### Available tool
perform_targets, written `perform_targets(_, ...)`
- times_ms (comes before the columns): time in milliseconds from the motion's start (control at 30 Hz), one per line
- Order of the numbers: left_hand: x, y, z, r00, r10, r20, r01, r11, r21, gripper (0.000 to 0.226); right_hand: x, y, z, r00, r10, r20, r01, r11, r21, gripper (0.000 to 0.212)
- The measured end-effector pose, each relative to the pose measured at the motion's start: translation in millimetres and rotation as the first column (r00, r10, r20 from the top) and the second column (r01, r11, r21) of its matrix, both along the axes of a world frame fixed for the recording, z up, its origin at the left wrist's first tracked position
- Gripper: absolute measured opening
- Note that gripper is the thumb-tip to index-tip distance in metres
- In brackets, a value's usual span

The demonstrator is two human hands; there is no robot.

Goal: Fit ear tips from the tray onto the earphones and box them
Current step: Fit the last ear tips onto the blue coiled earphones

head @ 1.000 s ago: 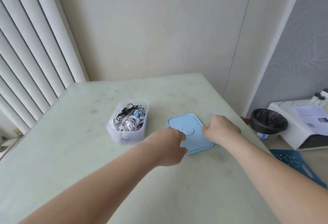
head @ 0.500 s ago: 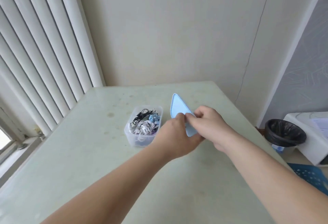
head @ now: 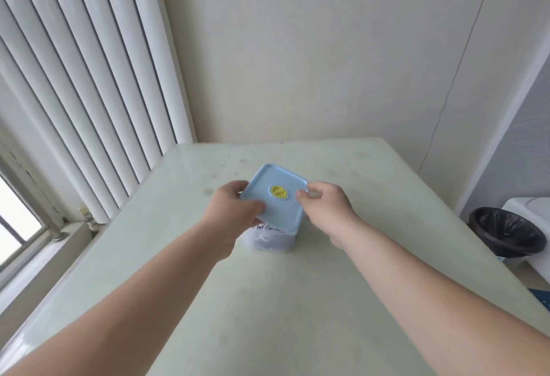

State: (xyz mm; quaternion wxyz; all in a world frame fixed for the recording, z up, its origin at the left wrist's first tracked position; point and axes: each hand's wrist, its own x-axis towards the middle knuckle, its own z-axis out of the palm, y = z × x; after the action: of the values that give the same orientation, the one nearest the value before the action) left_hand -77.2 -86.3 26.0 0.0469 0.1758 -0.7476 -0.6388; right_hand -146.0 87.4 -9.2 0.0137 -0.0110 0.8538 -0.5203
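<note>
A light blue lid [head: 275,198] with a yellow round valve in its middle sits tilted over the clear plastic box [head: 269,239], near edge raised a little. Earphones show faintly through the box's front wall and under the lid's near edge. My left hand [head: 235,212] grips the lid's left edge, thumb on top and fingers beneath. My right hand [head: 326,210] holds the right edge, thumb on the top face and fingers curled at the side. No tray or loose ear tips are visible.
The box stands near the middle of a pale green table [head: 297,301]. White vertical blinds [head: 89,92] and a window sill are at the left. A black-lined bin [head: 507,231] stands on the floor at the right, beside a white appliance.
The lid lay upside down on the table to the right of the open box. Both hands lifted it, turned it over and brought it left onto the box, which now hides the earphones.
</note>
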Motion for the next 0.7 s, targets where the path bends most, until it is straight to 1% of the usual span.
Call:
perform_targets(33, -2.7, -7.4, -4.6, 1.000, 0.024, 0.002, -0.024, 0.996, -0.091, 0.026, -4.8, -7.1, -2.8, 1.000, 0.014, -0.006, -0.014, 0.999, 0.034, 0.043)
perform_targets(100, -6.9, -18.1, -10.5, 0.999, 0.051, -0.017, -0.054, 0.949, -0.311, 0.012, -9.9, -15.0, -2.5, 0.998, 0.041, -0.038, -0.036, 0.991, 0.129, 0.043)
perform_targets(167, -11.6, -25.9, -15.4, 0.999, 0.039, -0.022, -0.045, 0.896, -0.441, 0.010, -15.7, -19.3, -0.5, 0.997, 0.051, -0.052, -0.040, 0.980, 0.194, 0.038)
perform_targets(233, -16.0, -32.6, -22.2, 1.000, 0.027, 0.010, -0.018, 0.869, -0.495, 0.014, -22.0, -22.4, -1.0, 0.997, 0.056, -0.054, -0.043, 0.974, 0.221, 0.033)
perform_targets(400, -26.2, -42.7, -35.9, 0.999, -0.024, 0.025, 0.034, 0.842, -0.539, 0.016, -36.1, -28.2, -6.3, 0.996, 0.083, -0.045, -0.074, 0.982, 0.171, 0.028)
perform_targets(433, -27.9, -44.1, -37.0, 0.999, -0.040, 0.025, 0.047, 0.827, -0.560, 0.019, -36.8, -28.8, -7.5, 0.995, 0.088, -0.043, -0.081, 0.985, 0.150, 0.031)
perform_targets(533, -29.1, -45.5, -34.8, 0.996, -0.087, 0.021, 0.081, 0.781, -0.620, 0.021, -34.1, -29.8, -9.4, 0.992, 0.125, -0.036, -0.121, 0.988, 0.097, 0.053)
perform_targets(700, -31.0, -45.6, -33.3, 0.994, -0.108, 0.021, 0.093, 0.732, -0.674, 0.020, -33.2, -27.4, -16.8, 0.995, 0.094, -0.018, -0.094, 0.996, 0.006, 0.050)
